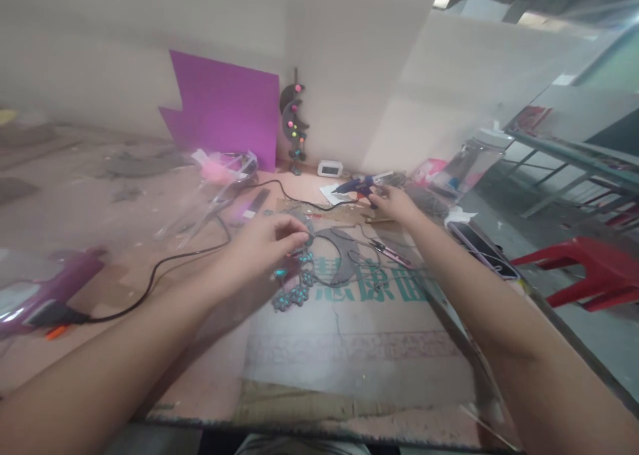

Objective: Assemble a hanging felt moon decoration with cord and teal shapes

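A pale wall (349, 76) is filling the upper part of the frame, and a pinkish table (210, 375) is spreading below it. A purple sheet (227, 109) is leaning against the wall at upper left. A red stool (584, 269) is standing at the right edge, and a clear bottle (472, 159) is standing at upper right. A blurred purple device (64, 282) is lying at lower left, with a black cable running from it.

Right of centre, the right hand (394, 204) is closing around the handle of a blue glue gun (352, 187), whose nozzle is pointing left. At the centre, the left hand (274, 239) is pinching a small grey piece (309, 239) between narrowed thumb and fingers. A grey crescent (342, 255) is lying just right of that hand. Grey ornaments with turquoise gems (292, 299) are showing just below its fingers; whether they are hanging or resting, I cannot tell. Pink-handled snips (392, 253) are lying right of the crescent, and a small white clock (330, 169) is standing by the wall.
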Demonstrator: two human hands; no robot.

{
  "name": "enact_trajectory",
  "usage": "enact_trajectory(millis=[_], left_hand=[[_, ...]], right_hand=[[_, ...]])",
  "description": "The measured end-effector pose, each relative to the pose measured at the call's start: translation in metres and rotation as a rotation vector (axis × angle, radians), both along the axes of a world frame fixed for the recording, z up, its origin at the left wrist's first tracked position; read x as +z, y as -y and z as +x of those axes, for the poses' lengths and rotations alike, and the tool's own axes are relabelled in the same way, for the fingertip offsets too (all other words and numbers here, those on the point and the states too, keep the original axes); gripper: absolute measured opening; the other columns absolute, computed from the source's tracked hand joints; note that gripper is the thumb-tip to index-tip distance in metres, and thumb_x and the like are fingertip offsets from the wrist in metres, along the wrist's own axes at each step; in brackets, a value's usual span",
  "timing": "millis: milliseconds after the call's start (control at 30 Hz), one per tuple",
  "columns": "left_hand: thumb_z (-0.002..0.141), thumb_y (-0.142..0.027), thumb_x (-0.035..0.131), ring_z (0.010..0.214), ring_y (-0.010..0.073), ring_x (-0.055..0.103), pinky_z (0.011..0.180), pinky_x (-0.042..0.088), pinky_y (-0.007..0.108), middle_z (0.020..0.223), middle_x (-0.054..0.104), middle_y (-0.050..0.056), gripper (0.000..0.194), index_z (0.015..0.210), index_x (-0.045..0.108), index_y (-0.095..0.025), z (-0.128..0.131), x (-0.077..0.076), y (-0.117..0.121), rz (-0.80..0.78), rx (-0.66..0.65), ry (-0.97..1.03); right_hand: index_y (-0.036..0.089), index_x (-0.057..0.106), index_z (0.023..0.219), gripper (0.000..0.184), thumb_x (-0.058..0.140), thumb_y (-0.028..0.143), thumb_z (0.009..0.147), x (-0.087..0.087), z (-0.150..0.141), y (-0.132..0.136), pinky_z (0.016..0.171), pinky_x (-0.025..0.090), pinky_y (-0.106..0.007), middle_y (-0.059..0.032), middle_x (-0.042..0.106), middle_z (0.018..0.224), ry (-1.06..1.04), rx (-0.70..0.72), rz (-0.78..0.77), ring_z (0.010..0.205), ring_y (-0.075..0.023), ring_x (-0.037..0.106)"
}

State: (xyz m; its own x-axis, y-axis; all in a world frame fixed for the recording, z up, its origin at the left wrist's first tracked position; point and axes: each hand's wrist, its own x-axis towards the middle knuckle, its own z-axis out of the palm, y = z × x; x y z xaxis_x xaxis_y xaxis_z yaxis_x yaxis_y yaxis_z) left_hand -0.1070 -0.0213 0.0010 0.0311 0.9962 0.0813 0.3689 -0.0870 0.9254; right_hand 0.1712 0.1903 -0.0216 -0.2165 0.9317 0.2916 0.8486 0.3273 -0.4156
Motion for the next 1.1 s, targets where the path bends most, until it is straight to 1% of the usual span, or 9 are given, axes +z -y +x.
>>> enact_trajectory(millis=[133,267,367,433,600,700,900,1000,1100], left_hand=[[0.083,-0.035,0.065,0.064,0.0147,0.065,0.056,0.051,0.025,0.076,0.068,0.002,0.015,0.085,0.066,-0.019,0.001,0.003,0.001,-0.041,-0.021,0.03],[0.084,-0.032,0.065,0.062,0.0139,0.065,0.055,0.051,0.024,0.076,0.067,0.001,0.013,0.087,0.063,-0.019,0.004,-0.006,0.0,-0.057,-0.077,0.032],[0.084,-0.035,0.066,0.054,0.0128,0.063,0.051,0.05,0.025,0.079,0.068,0.001,0.017,0.092,0.062,-0.02,0.006,-0.013,0.0,-0.087,-0.147,0.021],[0.085,-0.038,0.065,0.049,0.0121,0.061,0.048,0.048,0.026,0.078,0.068,0.0,0.021,0.096,0.063,-0.02,0.006,-0.016,0.0,-0.094,-0.18,-0.006],[0.085,-0.038,0.066,0.047,0.0119,0.06,0.045,0.047,0.025,0.076,0.066,-0.001,0.026,0.104,0.056,-0.022,0.006,-0.019,0.001,-0.084,-0.17,0.019],[0.085,-0.036,0.068,0.047,0.0108,0.058,0.044,0.047,0.024,0.077,0.065,-0.001,0.027,0.103,0.053,-0.023,0.007,-0.02,0.002,-0.058,-0.166,0.022],[0.084,-0.036,0.068,0.063,0.0133,0.064,0.047,0.048,0.022,0.086,0.067,0.002,0.027,0.104,0.058,-0.02,0.016,-0.022,0.006,-0.073,-0.191,0.013],[0.085,-0.034,0.068,0.071,0.0144,0.067,0.061,0.052,0.025,0.081,0.069,0.002,0.022,0.097,0.059,-0.018,0.02,-0.029,0.005,-0.065,-0.213,0.025],[0.083,-0.036,0.069,0.073,0.0165,0.069,0.068,0.054,0.029,0.077,0.07,0.001,0.023,0.095,0.059,-0.019,0.023,-0.039,0.004,-0.135,-0.229,0.065]], right_hand=[[0.014,0.07,0.114,0.035,0.061,0.038,0.09,0.006,0.011,0.071,0.1,0.047,-0.044,-0.016,0.071,0.12,-0.016,0.017,0.074,0.113,-0.0303,0.064],[0.021,0.073,0.099,0.021,0.063,0.036,0.091,0.006,-0.011,0.158,0.09,0.049,-0.037,-0.0075,0.074,0.101,0.008,0.44,-0.01,0.098,-0.0237,0.066],[0.019,0.071,0.107,0.029,0.07,0.041,0.088,-0.003,-0.034,0.196,0.091,0.047,-0.041,-0.0099,0.07,0.105,0.114,0.552,-0.012,0.102,-0.0269,0.062],[0.018,0.07,0.107,0.033,0.074,0.042,0.085,-0.014,-0.046,0.203,0.089,0.047,-0.044,-0.0114,0.067,0.104,0.166,0.545,0.008,0.101,-0.0289,0.059],[0.02,0.065,0.088,0.007,0.062,0.021,0.094,-0.035,-0.057,0.2,0.087,0.045,-0.043,-0.0094,0.065,0.097,0.035,0.521,0.078,0.097,-0.0263,0.058],[0.021,0.059,0.09,0.012,0.051,0.017,0.098,-0.028,-0.051,0.208,0.091,0.045,-0.041,-0.0085,0.067,0.099,-0.158,0.572,0.071,0.1,-0.0237,0.059],[0.023,0.057,0.097,0.008,0.05,0.019,0.096,-0.018,-0.029,0.222,0.074,0.05,-0.03,0.0002,0.068,0.08,-0.384,0.389,-0.101,0.075,-0.016,0.065],[0.024,0.062,0.112,0.02,0.057,0.02,0.093,-0.017,-0.023,0.22,0.077,0.052,-0.031,-0.0011,0.074,0.087,-0.396,0.379,-0.1,0.081,-0.0176,0.071],[0.025,0.07,0.098,0.012,0.062,0.021,0.09,-0.013,-0.02,0.219,0.077,0.053,-0.032,-0.0023,0.076,0.091,-0.333,0.381,-0.022,0.084,-0.0195,0.072]])
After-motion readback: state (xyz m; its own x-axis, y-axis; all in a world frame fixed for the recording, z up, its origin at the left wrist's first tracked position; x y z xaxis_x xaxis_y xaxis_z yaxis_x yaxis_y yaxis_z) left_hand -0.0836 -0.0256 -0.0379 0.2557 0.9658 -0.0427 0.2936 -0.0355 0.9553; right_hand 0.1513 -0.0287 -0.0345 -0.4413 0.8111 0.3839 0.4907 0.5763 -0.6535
